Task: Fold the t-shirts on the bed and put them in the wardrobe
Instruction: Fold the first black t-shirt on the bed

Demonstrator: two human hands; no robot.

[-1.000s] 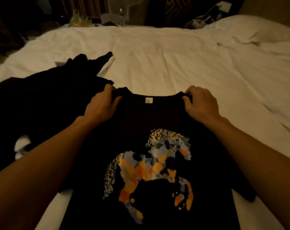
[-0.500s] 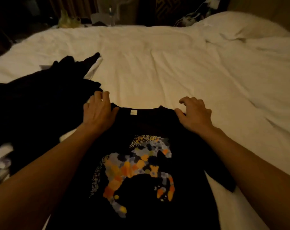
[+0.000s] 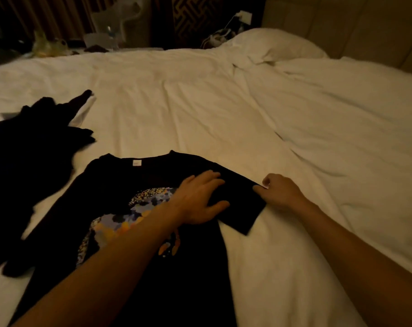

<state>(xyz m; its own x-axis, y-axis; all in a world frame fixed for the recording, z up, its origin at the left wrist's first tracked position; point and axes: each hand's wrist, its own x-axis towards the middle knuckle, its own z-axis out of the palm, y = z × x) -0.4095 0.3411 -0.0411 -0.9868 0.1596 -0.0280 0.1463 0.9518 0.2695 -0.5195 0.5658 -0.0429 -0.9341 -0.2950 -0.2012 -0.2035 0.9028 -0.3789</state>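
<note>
A black t-shirt with an orange, grey and yellow print lies flat, face up, on the white bed, collar pointing away from me. My left hand presses flat with spread fingers on the shirt's right shoulder area. My right hand pinches the outer edge of the shirt's right sleeve between thumb and curled fingers. A heap of other dark clothes lies on the bed to the left, touching the shirt's left sleeve.
A white pillow and rumpled duvet fill the bed's right side. Beyond the far edge stand a surface with a yellowish bag, a glass item, cables and a wall socket. A padded headboard is at the right.
Both hands let go of the shirt's shoulders near the collar. My left hand crossed to the right shoulder area and pressed down; my right hand moved out and pinched the right sleeve.
</note>
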